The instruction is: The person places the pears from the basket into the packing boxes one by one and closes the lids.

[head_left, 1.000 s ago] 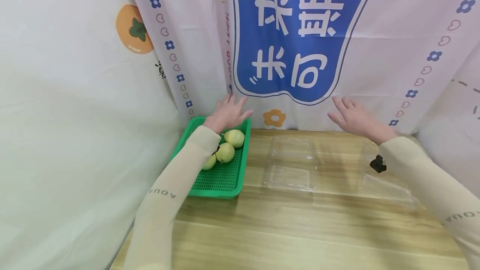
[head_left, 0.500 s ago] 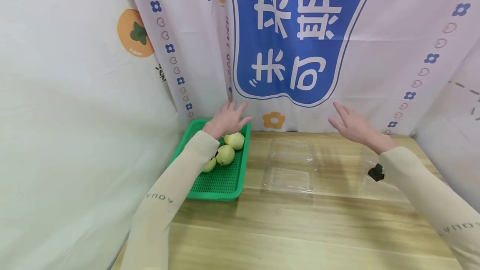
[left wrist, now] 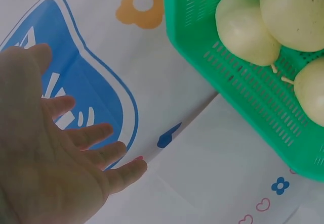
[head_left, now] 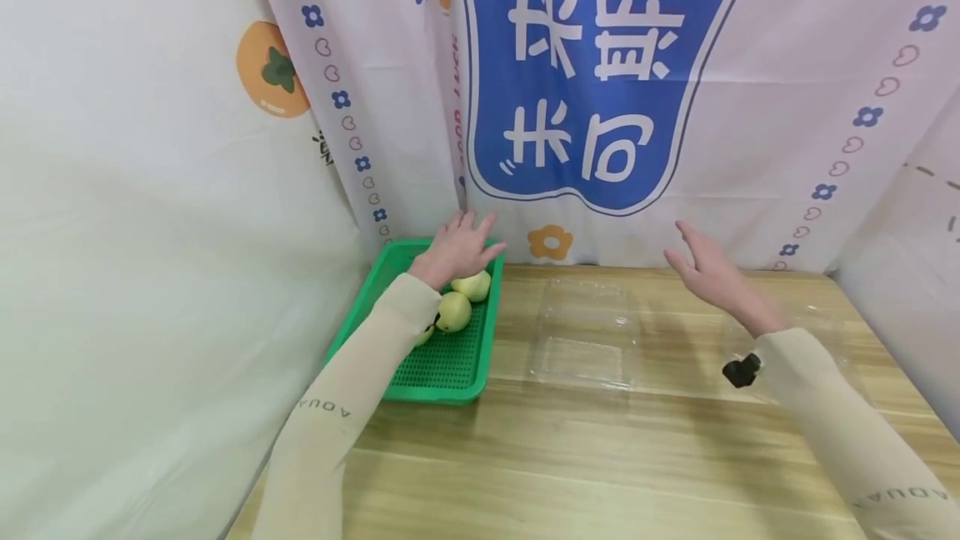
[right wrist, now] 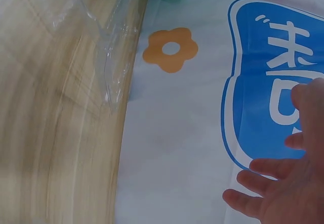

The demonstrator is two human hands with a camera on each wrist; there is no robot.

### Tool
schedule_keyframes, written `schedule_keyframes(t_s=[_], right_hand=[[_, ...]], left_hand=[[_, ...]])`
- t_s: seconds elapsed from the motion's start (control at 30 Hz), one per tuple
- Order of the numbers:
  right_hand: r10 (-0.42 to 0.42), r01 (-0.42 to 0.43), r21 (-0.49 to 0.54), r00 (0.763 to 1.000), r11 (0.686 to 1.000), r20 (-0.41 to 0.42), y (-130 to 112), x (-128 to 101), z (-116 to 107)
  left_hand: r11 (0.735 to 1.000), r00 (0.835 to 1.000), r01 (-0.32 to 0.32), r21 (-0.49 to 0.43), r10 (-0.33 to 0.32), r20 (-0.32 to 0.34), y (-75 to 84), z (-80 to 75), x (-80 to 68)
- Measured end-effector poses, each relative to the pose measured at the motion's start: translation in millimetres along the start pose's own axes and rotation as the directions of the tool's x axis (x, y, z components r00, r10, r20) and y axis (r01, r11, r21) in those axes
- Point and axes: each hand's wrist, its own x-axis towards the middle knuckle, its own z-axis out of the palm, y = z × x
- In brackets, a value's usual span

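My left hand (head_left: 459,252), fingers spread, hovers over the back of a green plastic basket (head_left: 438,395) and holds nothing. Pale yellow-green pears (head_left: 453,312) lie in that basket; in the left wrist view their stems (left wrist: 287,80) show. Part of the fruit is hidden behind the left sleeve in the head view. My right hand (head_left: 708,269) is raised in front of the back curtain with straight fingers, also without anything in it. Between the hands, a clear plastic clamshell box (head_left: 583,357) stands with its lid up on the wooden table.
Another clear plastic box (head_left: 817,325) sits at the right, partly behind the right forearm. A printed white curtain (head_left: 757,148) closes off the back of the wooden table (head_left: 600,473). White cloth (head_left: 150,273) walls the left side.
Both hands have sunk slightly in the head view, the right one more. The right forearm has swung a little and uncovers more of the box at the right. The pears stay put.
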Motion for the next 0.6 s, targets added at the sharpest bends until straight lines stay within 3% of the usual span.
schedule_keyframes(t_s=[0.27, 0.6], right_hand=[[0.002, 0.0, 0.048, 0.999, 0.999, -0.033, -4, -10, 16], [-0.013, 0.015, 0.088, 1.0, 0.996, -0.017, -5, -20, 42]], left_hand=[[1.0, 1.0, -0.014, 0.02, 0.014, -0.004, 0.4, 11.0, -0.2], [0.999, 1.0, 0.014, -0.039, -0.014, 0.007, -4.4, 22.6, -8.8]])
